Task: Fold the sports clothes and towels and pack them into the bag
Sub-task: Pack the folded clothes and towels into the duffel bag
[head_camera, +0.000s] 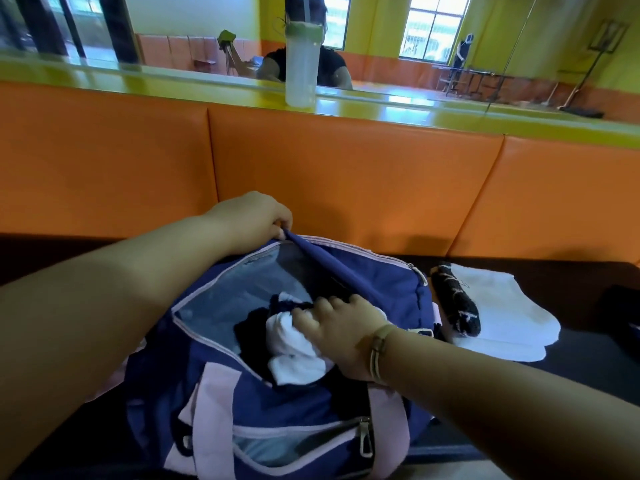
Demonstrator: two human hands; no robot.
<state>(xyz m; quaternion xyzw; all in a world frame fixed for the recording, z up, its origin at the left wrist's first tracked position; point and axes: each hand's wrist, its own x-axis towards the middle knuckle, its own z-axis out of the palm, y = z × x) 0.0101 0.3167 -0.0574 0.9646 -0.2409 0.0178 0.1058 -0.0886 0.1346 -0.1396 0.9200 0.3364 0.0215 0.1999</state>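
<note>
A navy sports bag (374, 271) with pink straps and pink zip trim lies open on the dark bench in front of me. My left hand (252, 218) pinches the far edge of its opening and holds the flap up. My right hand (341, 327) grips a rolled white towel (294, 348) inside the opening, on top of dark clothes (251, 327). To the right of the bag lies a folded white towel (509, 317) with a rolled black garment (455, 301) on its left edge.
An orange padded backrest (346, 174) rises behind the bench. A translucent water bottle (300, 64) with a green lid stands on the yellow-green ledge in front of a mirror. A dark object (623, 306) sits at the far right of the bench.
</note>
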